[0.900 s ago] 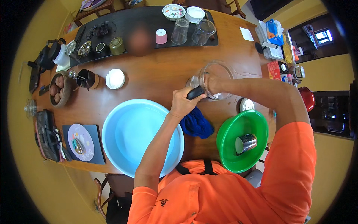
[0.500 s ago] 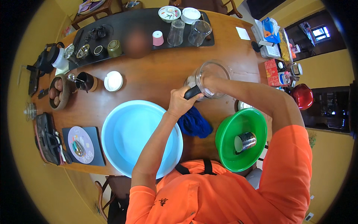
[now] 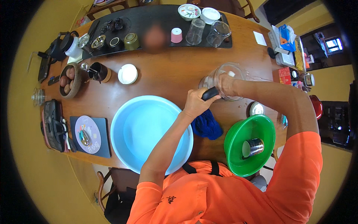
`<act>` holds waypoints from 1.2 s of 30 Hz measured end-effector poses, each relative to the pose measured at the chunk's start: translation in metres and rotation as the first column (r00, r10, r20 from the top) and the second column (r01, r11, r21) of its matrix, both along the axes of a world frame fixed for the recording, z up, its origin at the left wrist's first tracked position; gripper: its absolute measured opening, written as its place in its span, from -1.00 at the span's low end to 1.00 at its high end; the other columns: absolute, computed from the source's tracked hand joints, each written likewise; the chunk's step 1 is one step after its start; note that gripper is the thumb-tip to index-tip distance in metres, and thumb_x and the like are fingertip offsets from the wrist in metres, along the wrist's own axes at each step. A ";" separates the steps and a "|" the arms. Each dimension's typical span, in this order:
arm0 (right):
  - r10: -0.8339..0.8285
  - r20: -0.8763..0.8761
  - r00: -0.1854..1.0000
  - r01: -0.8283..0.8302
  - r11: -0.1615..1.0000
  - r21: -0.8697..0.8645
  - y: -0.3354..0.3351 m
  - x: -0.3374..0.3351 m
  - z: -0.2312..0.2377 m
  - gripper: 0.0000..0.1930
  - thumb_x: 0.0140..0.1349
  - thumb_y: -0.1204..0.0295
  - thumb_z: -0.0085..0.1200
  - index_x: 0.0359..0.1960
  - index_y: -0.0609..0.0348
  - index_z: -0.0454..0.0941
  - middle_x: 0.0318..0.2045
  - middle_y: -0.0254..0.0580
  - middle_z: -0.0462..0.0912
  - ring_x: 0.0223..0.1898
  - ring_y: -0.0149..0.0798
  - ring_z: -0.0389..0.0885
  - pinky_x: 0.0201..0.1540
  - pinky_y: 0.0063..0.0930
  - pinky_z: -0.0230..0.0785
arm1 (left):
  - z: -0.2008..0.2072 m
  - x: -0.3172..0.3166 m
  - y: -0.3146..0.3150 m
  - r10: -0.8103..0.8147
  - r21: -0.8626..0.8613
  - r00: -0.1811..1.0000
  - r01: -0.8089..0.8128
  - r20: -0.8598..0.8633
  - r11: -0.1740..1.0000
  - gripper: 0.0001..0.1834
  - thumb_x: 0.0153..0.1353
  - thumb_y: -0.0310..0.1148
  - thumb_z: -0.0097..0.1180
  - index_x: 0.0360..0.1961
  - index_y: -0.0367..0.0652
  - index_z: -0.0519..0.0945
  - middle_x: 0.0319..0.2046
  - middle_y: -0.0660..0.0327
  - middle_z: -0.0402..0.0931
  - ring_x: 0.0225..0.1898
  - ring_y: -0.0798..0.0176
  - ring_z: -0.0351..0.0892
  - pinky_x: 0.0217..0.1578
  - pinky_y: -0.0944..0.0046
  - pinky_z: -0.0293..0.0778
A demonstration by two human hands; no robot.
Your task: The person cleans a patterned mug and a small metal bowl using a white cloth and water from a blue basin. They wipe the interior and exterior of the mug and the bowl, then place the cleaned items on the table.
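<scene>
My left hand (image 3: 197,103) is wrapped round the black handle (image 3: 210,94) of a clear glass pot (image 3: 238,67), held tilted over the table. My right hand (image 3: 226,86) reaches into the pot, its bunched fingers blurred by the glass. Something whitish (image 3: 231,74) shows by it, too unclear to name. Just below the pot lies a crumpled dark blue cloth (image 3: 207,126). Left of my left forearm stands a light blue basin (image 3: 138,123) with water in it. At the right, a green basin (image 3: 233,149) holds a dark patterned mug (image 3: 256,147) on its side.
A white dish (image 3: 127,74) and a bowl of round brown things (image 3: 77,86) stand to the left. Along the far side, a black tray (image 3: 158,18) carries cups, a pink cup (image 3: 176,35) and two glasses (image 3: 195,31). A round lid (image 3: 256,108) lies beside the green basin.
The whole view has shifted, so the table things appear farther right. Both hands stay at the glass pot, the left on its handle and the right inside it.
</scene>
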State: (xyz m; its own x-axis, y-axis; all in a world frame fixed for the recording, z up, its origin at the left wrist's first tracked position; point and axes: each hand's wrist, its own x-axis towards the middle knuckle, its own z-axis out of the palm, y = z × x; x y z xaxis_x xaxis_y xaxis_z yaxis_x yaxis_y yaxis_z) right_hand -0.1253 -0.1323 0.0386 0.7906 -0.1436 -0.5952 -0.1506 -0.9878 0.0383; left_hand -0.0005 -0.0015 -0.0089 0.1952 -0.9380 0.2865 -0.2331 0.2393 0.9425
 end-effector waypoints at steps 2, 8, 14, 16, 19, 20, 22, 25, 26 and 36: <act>0.152 0.053 0.987 -0.150 0.988 -0.045 -0.007 -0.012 -0.028 -0.81 0.02 0.23 0.16 -0.35 -0.05 0.67 -0.44 -0.13 0.67 -0.35 -0.20 0.66 -0.29 -0.27 0.45 | -0.002 -0.004 0.002 -0.002 -0.018 1.000 0.002 -0.024 1.000 -0.74 -0.07 -0.35 0.45 -0.55 -0.28 0.60 -0.70 0.13 0.49 -0.68 0.37 0.40 -0.60 0.31 0.37; -0.696 -0.055 0.716 0.681 0.679 0.273 -0.030 -0.030 -0.096 -0.79 0.05 0.34 0.15 -0.28 0.11 0.65 -0.33 -0.01 0.67 -0.29 -0.15 0.67 -0.27 -0.25 0.50 | 0.005 -0.005 0.000 0.018 -0.079 0.999 -0.022 -0.045 0.997 -0.71 -0.08 -0.33 0.45 -0.60 -0.28 0.57 -0.71 0.08 0.46 -0.70 0.28 0.39 -0.62 0.28 0.34; -0.733 -0.072 0.676 0.681 0.585 0.441 -0.045 -0.043 -0.127 -0.80 0.02 0.35 0.14 -0.33 0.15 0.63 -0.35 -0.01 0.66 -0.34 -0.14 0.67 -0.36 -0.18 0.49 | 0.005 -0.001 0.001 0.033 -0.037 0.999 -0.034 -0.015 0.999 -0.67 -0.09 -0.32 0.45 -0.65 -0.28 0.53 -0.72 0.05 0.43 -0.72 0.20 0.38 -0.63 0.25 0.33; -0.702 -0.073 0.708 0.666 0.630 0.401 -0.035 -0.035 -0.101 -0.81 0.00 0.35 0.16 -0.35 0.15 0.63 -0.37 -0.01 0.66 -0.35 -0.13 0.67 -0.35 -0.19 0.48 | 0.006 -0.001 0.000 0.032 -0.040 0.999 -0.033 -0.003 0.999 -0.67 -0.09 -0.31 0.45 -0.64 -0.28 0.52 -0.72 0.03 0.42 -0.72 0.18 0.39 -0.63 0.24 0.34; -0.547 -0.035 0.837 0.529 0.790 0.310 -0.023 -0.027 -0.068 -0.82 -0.02 0.35 0.17 -0.39 0.15 0.63 -0.40 -0.02 0.67 -0.36 -0.10 0.67 -0.34 -0.19 0.48 | 0.005 -0.001 0.002 0.036 -0.047 0.999 -0.036 -0.004 0.998 -0.67 -0.08 -0.30 0.44 -0.63 -0.29 0.54 -0.72 0.01 0.42 -0.71 0.14 0.41 -0.63 0.24 0.34; -0.455 -0.005 0.890 0.440 0.857 0.268 -0.019 -0.026 -0.057 -0.82 -0.03 0.35 0.18 -0.40 0.15 0.63 -0.41 -0.02 0.67 -0.37 -0.09 0.67 -0.33 -0.20 0.48 | 0.005 -0.003 0.001 0.036 -0.061 0.999 -0.037 -0.015 0.997 -0.67 -0.07 -0.30 0.44 -0.62 -0.30 0.54 -0.72 0.01 0.42 -0.71 0.14 0.42 -0.64 0.24 0.34; -0.207 0.160 0.965 0.179 0.969 0.173 -0.011 -0.032 -0.044 -0.84 -0.04 0.34 0.18 -0.45 0.14 0.62 -0.44 -0.05 0.66 -0.37 -0.06 0.66 -0.32 -0.18 0.47 | 0.007 -0.007 0.002 0.032 -0.067 0.999 -0.034 -0.033 0.997 -0.68 -0.07 -0.30 0.44 -0.61 -0.30 0.55 -0.72 0.01 0.43 -0.71 0.14 0.43 -0.63 0.24 0.35; 0.046 0.071 0.996 -0.049 0.998 0.041 -0.007 -0.028 -0.026 -0.88 -0.06 0.33 0.14 -0.54 0.07 0.62 -0.46 -0.13 0.65 -0.36 -0.10 0.64 -0.30 -0.19 0.44 | 0.007 -0.008 0.004 0.015 -0.011 0.999 -0.015 -0.030 1.000 -0.69 -0.06 -0.31 0.44 -0.60 -0.29 0.56 -0.70 0.03 0.47 -0.70 0.20 0.46 -0.61 0.25 0.38; 0.094 0.018 0.995 -0.094 0.995 0.028 -0.008 -0.024 -0.017 -0.88 -0.09 0.33 0.14 -0.54 0.06 0.62 -0.45 -0.14 0.65 -0.34 -0.12 0.64 -0.27 -0.19 0.44 | 0.007 -0.008 0.004 0.019 -0.015 0.999 -0.020 -0.037 1.000 -0.69 -0.06 -0.31 0.44 -0.60 -0.29 0.56 -0.70 0.03 0.47 -0.69 0.21 0.47 -0.61 0.25 0.38; 0.033 0.030 0.999 -0.033 0.999 0.002 -0.016 -0.030 -0.035 -0.83 -0.13 0.28 0.15 -0.57 0.08 0.65 -0.44 -0.18 0.67 -0.30 -0.14 0.64 -0.24 -0.21 0.44 | 0.008 -0.012 0.004 0.068 -0.038 0.997 -0.068 -0.023 0.997 -0.65 -0.07 -0.17 0.42 -0.52 -0.23 0.58 -0.61 -0.02 0.50 -0.56 -0.12 0.50 -0.55 0.13 0.42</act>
State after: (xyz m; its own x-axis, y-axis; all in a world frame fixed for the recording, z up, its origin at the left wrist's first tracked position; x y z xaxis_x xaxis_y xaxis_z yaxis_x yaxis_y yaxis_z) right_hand -0.1552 -0.1479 0.0036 0.8122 -0.1161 -0.5718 -0.1193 -0.9923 0.0320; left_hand -0.0121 0.0022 -0.0007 0.2646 -0.9106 0.3176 -0.2299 0.2603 0.9378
